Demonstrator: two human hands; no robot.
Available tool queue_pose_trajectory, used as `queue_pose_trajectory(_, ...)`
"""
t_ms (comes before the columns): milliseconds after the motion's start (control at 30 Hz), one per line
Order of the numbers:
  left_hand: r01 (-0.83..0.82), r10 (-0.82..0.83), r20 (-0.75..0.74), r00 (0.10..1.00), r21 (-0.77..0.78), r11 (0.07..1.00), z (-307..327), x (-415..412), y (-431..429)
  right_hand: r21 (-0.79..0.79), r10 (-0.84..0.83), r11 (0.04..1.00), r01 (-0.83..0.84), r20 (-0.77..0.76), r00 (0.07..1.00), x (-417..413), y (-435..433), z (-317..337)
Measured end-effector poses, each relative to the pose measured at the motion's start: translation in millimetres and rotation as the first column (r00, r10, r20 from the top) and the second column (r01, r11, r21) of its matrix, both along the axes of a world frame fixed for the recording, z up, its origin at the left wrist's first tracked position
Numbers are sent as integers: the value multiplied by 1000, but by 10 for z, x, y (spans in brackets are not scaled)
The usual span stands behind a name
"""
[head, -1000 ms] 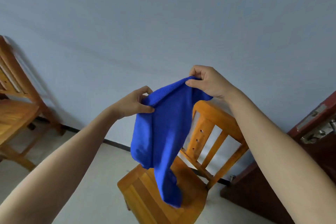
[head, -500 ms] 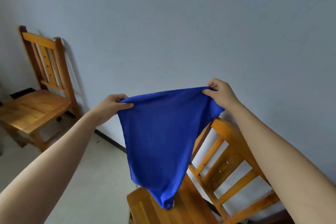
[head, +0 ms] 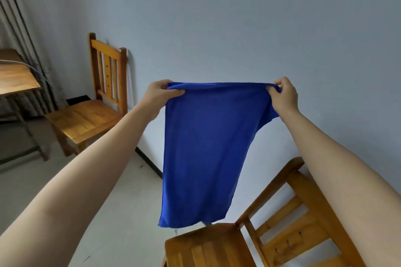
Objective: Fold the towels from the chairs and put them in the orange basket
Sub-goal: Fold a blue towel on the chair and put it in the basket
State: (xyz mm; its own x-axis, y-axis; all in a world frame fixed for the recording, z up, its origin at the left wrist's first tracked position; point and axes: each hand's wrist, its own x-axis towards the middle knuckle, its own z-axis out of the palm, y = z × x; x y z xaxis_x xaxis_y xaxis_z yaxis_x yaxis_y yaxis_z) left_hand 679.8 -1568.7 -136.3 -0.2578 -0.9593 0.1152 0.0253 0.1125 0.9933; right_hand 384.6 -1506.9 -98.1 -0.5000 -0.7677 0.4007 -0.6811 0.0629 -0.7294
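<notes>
A blue towel [head: 204, 147] hangs spread out in the air in front of me. My left hand [head: 159, 93] pinches its top left corner and my right hand [head: 283, 94] pinches its top right corner. The top edge is stretched nearly level between them. The towel's lower edge hangs just above the seat of a wooden chair [head: 212, 247] at the bottom right. A second wooden chair [head: 86, 117] stands against the wall at the left, with a bare seat. The orange basket is not in view.
A wooden table [head: 15, 78] with a white cable across it stands at the far left, in front of grey curtains [head: 26, 34]. A pale blue wall fills the background. Light floor tiles lie between the two chairs.
My hands have moved apart and lifted, so the bunched towel now hangs flat and wide. The view has swung left, which brings the left chair and the table into sight.
</notes>
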Motion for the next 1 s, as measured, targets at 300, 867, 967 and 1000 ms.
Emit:
queue_pose_trajectory(300, -15, 15, -11, 1000, 6, 1000, 67, -59, 646, 8, 130, 991, -132, 88, 988, -280, 452, -84)
queue_pose_trajectory(867, -28, 4, 52, 999, 491, 871, -1906, -400, 3582, 832, 626, 357, -424, 124, 770, -1113, 2853, -1303)
queue_pose_trajectory(967, -34, 10, 44, 999, 590, 807, -2288, -455, 4023, 908, 687, 218, -359, 118, 717, -1062, 3201, -1779)
queue_pose_trajectory(1000, -51, 27, 48, 998, 613, 789, -2402, -477, 4155, 920, 695, 165, -356, 148, 704, -1049, 3320, -1936)
